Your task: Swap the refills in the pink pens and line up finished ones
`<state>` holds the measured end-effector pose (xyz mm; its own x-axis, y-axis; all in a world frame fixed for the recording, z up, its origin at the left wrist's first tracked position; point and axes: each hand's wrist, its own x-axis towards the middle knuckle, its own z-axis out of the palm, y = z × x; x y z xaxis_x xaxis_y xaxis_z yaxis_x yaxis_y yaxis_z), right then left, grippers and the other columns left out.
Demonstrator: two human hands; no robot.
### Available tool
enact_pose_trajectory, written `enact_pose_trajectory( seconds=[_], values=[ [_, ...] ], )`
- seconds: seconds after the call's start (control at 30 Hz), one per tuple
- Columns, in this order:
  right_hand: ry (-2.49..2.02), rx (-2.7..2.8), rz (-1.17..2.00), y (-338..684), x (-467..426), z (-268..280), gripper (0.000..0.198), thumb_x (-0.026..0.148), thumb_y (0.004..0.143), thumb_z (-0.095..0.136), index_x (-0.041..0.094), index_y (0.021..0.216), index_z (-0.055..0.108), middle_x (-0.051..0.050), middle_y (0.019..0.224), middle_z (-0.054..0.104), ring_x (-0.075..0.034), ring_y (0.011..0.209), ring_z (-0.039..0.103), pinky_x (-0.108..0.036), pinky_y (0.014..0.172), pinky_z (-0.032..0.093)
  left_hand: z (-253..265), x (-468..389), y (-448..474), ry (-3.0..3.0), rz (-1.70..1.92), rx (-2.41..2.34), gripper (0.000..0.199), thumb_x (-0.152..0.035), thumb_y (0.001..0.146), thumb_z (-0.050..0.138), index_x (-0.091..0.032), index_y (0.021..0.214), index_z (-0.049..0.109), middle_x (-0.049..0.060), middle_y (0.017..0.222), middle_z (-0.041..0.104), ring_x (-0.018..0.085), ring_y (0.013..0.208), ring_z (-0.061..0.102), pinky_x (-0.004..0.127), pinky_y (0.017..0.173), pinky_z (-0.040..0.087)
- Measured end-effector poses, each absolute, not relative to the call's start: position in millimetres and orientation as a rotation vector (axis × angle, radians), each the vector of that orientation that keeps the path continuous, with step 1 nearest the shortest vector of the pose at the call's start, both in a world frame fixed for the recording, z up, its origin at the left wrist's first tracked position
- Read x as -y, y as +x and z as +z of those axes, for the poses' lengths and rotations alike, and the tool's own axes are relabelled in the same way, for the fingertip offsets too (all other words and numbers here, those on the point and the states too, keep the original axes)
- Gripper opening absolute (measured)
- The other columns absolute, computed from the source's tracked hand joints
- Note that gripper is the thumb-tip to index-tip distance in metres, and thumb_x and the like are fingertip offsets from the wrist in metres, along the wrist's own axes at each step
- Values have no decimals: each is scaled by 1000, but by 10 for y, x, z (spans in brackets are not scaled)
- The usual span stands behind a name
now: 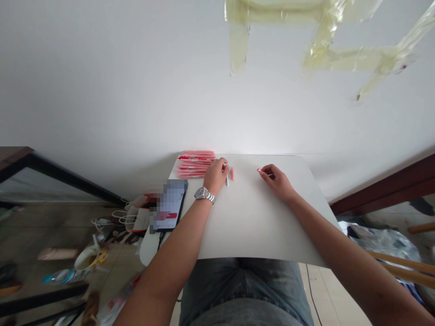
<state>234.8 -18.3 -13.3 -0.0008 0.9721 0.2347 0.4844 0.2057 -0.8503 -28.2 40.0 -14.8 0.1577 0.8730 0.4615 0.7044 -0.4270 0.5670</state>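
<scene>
My left hand (216, 174), with a metal watch at its wrist, is closed at the right end of a bundle of pink pens (193, 170). Its fingertips pinch a thin white stick (227, 182), partly hidden by the fingers. Just to the right, a short pink piece, like a pen cap (233, 174), lies on the white table (251, 217). Farther right, my right hand (274, 180) is closed in a pinch on a small pink-and-white piece (258, 170). Its pink end sticks out past the fingertips; the rest is mostly covered.
A phone or tablet (173, 206) with a cable lies at the table's left edge. The white wall (204, 90) meets the table's far edge and carries yellowish tape (282, 13). Bottles, bags and cables clutter the floor at left; a plastic bag (384, 240) lies at right.
</scene>
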Motion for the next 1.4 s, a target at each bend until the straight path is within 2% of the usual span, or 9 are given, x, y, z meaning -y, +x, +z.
enact_pose_trajectory(
  seconds=[0.2,0.37,0.57,0.67,0.97,1.2,1.4],
  values=[
    [-1439,1639,723,2310,98,-94,46,68,91,60,23,98,64,-5,86,71,-19,75,64,-31,66,49,-100,-372,-262,2216,1257,-1406,9,-19,98,56,-22,102,64,4,90,66,18,80,61,32,77,50],
    [-1427,1706,724,2181,37,15,44,67,91,62,23,97,65,-5,91,74,-17,70,64,-31,65,49,-55,-333,-231,2244,1280,-1311,11,-22,100,54,-22,106,64,3,92,65,17,80,60,31,76,50],
    [-1347,1732,630,2054,-51,-92,40,63,91,64,24,95,68,-5,88,74,-18,72,65,-33,71,52,-32,-272,-190,2299,1213,-1109,17,-24,101,56,-22,116,64,4,104,64,15,90,63,30,84,53],
    [-1269,1763,595,2026,-68,-181,37,61,92,64,24,95,69,-5,93,74,-20,78,66,-34,75,54,-32,-254,-159,2344,1164,-1069,19,-28,100,60,-23,117,65,5,107,63,16,89,63,31,85,54],
    [-1200,1794,570,2020,-17,-185,33,55,93,64,23,96,70,-5,91,73,-20,80,66,-33,74,55,-5,-212,-115,2386,1063,-978,13,-31,100,61,-22,106,68,3,102,66,14,77,59,32,82,52],
    [-1224,1796,642,2020,35,-104,39,62,93,60,25,98,69,-6,95,73,-21,86,67,-35,81,56,16,-190,-103,2367,1060,-1012,12,-31,101,59,-22,102,66,4,101,66,16,90,63,30,83,53],
    [-1301,1704,690,2173,58,-120,44,64,91,63,25,110,68,-6,100,74,-21,88,68,-35,79,55,24,-202,-138,2299,1143,-1079,12,-31,102,57,-22,103,64,3,97,66,16,89,64,31,84,53]
  ],
)
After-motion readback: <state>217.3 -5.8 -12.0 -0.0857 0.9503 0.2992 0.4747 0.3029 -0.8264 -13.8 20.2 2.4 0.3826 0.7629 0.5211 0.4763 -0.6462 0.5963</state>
